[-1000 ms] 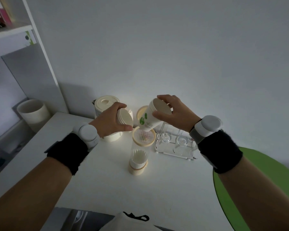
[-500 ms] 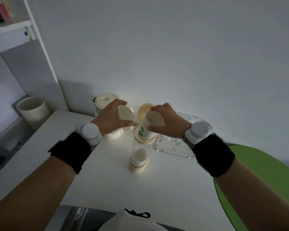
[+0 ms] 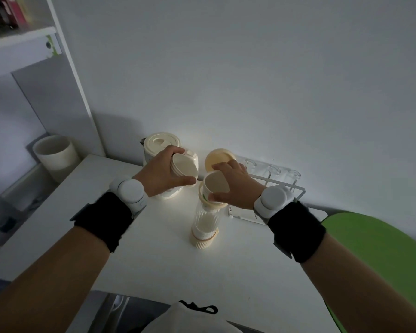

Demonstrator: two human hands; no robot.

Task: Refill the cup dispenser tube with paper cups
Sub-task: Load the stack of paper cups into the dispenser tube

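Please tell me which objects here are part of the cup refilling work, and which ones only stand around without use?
Part of the job:
- dispenser tube
- paper cup going into its top, in the right hand
- stack of cups in the left hand
- round lid behind the tube

Standing around:
- kettle
- clear glass rack
- grey bin
- green chair

1. Plain grey wall [image 3: 250, 80] behind, dimly lit.
2. White worktop [image 3: 202, 272] below, brightest near the wall.
3. White shelf unit [image 3: 65, 68] at left, books on top shelf.
4. Green surface [image 3: 382, 248] at right edge.
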